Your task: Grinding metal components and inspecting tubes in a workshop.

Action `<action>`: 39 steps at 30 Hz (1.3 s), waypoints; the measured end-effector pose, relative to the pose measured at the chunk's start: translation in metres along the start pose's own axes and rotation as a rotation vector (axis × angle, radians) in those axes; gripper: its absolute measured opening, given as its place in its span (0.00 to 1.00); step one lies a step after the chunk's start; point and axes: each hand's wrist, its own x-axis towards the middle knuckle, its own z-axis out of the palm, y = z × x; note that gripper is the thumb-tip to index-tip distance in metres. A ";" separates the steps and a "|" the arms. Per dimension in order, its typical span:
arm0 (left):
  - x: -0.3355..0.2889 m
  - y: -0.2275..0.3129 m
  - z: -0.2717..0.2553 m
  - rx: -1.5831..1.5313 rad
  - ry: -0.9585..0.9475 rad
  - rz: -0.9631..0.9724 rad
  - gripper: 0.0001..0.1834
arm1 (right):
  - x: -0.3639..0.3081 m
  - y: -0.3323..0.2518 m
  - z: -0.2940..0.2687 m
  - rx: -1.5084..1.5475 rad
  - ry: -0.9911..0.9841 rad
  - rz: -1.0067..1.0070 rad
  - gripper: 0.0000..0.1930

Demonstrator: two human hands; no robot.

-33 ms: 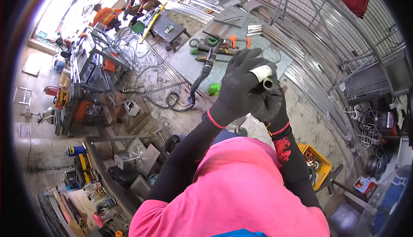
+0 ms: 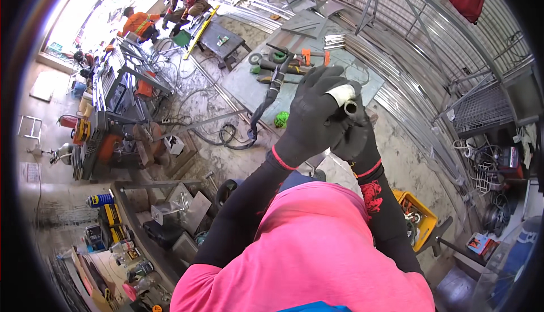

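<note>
My left hand (image 2: 310, 116), in a black glove, is raised in front of me with its fingers curled together. A short round metal tube (image 2: 350, 107) sits between my hands, its open end facing up at me. Beside that end is a white band or wrap (image 2: 341, 94) near my left thumb; whether it is on the glove or on the held piece I cannot tell. My right hand (image 2: 356, 139), also gloved in black, closes around the tube from the right and below. The left hand partly covers its fingers.
Beyond my hands, a grey sheet (image 2: 243, 88) carries grinders (image 2: 283, 65), orange clamps (image 2: 306, 57) and a cable bundle. A yellow crate (image 2: 429, 221) stands at right. Long metal profiles (image 2: 391, 96) line the right side. Two people (image 2: 187, 0) crouch by a low bench (image 2: 222, 41) at far left.
Both hands and the tube have shifted very slightly to the left and toward me. The grip looks the same.
</note>
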 end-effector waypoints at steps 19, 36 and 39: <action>-0.002 0.011 0.009 -0.075 -0.023 -0.021 0.24 | -0.006 0.007 0.004 0.366 -0.179 0.117 0.22; -0.010 0.011 0.016 -0.023 -0.082 -0.020 0.24 | -0.010 0.001 0.016 0.179 0.049 0.107 0.11; -0.012 0.012 0.016 -0.003 -0.102 -0.011 0.24 | -0.013 0.004 0.011 0.113 0.096 0.044 0.12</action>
